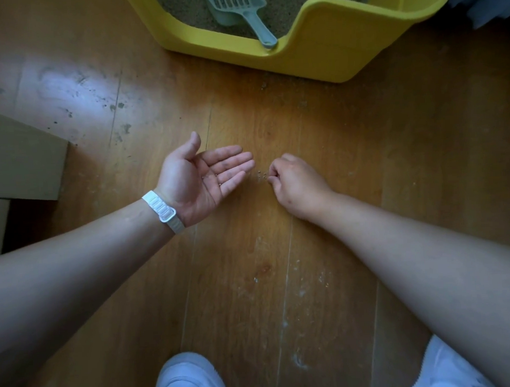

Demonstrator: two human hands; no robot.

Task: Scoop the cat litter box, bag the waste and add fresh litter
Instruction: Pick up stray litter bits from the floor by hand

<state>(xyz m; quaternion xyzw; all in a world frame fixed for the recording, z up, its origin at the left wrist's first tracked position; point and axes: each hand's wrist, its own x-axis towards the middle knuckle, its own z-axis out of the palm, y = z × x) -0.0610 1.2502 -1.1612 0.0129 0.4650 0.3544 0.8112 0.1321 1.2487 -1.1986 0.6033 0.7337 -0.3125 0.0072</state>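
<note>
A yellow litter box (323,54) stands at the top of the head view, filled with sandy litter (280,8). A pale blue slotted scoop (240,9) lies in it, its handle resting on the low front rim. On the wood floor below, a few stray litter grains (261,175) lie between my hands. My left hand (206,178) is held palm up with straight fingers and a couple of grains on the palm. My right hand (294,182) is knuckles up, its fingertips pinched together at the floor right beside the grains.
A cardboard box (18,162) sits at the left edge. More litter crumbs (263,84) are scattered in front of the litter box. My white shoes (188,377) are at the bottom. Grey fabric (491,1) shows at the top right corner.
</note>
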